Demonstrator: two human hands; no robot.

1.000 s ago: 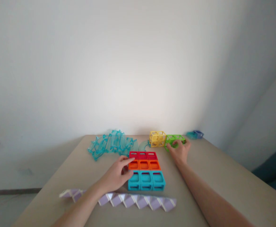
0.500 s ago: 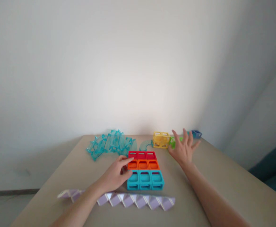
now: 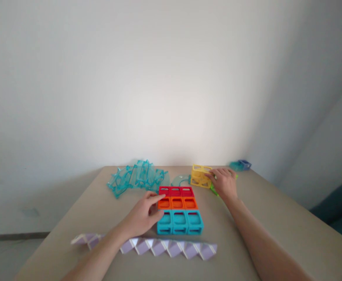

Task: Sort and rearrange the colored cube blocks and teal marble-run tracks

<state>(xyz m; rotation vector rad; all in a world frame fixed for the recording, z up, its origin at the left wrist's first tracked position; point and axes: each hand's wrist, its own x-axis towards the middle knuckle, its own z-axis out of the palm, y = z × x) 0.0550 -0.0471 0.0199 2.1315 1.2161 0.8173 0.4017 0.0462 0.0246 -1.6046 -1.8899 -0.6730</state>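
Note:
My left hand (image 3: 145,214) is at the left side of a flat array of hollow cube blocks, its index finger on the orange row (image 3: 177,203) and its thumb at the corner of the light-blue row (image 3: 180,223). A red row (image 3: 176,191) forms the far end. My right hand (image 3: 225,182) pinches the right edge of a yellow hollow cube block (image 3: 200,175) at the back of the table. A green block (image 3: 214,189) shows partly beneath that hand.
A pile of clear teal track pieces (image 3: 141,175) lies at the back left, and a curved clear piece (image 3: 181,179) beside the yellow block. A dark-blue block (image 3: 245,164) sits at the back right corner. A purple-and-white folding snake puzzle (image 3: 172,248) stretches across the front.
My right hand has closed from spread fingers onto the yellow block, which has turned slightly. It now covers most of the green block. My left hand has stayed in place.

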